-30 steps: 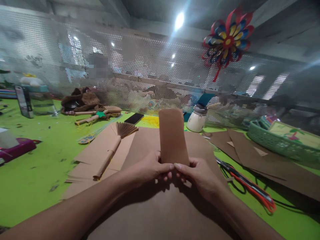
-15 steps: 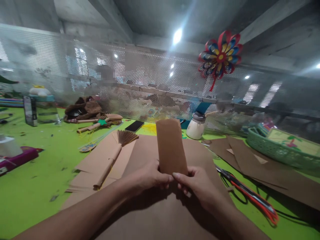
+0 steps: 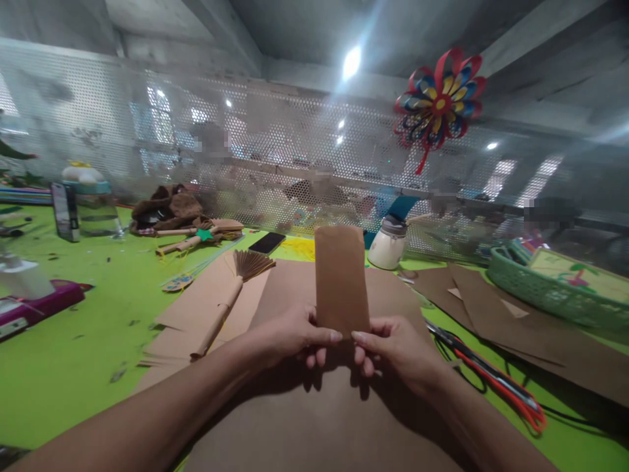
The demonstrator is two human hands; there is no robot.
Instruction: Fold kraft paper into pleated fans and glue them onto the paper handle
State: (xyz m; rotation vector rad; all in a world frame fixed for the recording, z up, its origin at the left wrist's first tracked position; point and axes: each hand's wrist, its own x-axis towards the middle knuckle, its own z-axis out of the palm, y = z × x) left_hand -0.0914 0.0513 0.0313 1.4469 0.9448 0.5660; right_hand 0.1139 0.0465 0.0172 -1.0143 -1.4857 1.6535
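A narrow strip of brown kraft paper (image 3: 341, 275) stands upright in front of me. My left hand (image 3: 293, 334) pinches its lower left edge between thumb and fingers. My right hand (image 3: 393, 344) pinches its lower right edge the same way. Both hands hover over a large brown paper sheet (image 3: 314, 419) lying flat on the green table (image 3: 73, 341). Left of my hands lies a paper broom (image 3: 230, 288) with a rolled handle and a pleated fan head.
Scissors with orange handles (image 3: 491, 377) lie to the right on more brown sheets (image 3: 531, 328). A white jar (image 3: 388, 244), a black phone (image 3: 266, 242), a green basket (image 3: 550, 285) and a pink tool (image 3: 29, 308) stand around. A perforated metal screen (image 3: 246, 164) carries a paper pinwheel (image 3: 439, 105).
My view tilted up and shifted slightly. The brown strip stays pinched in both hands, and my thumbs have drawn a little apart along its lower edge.
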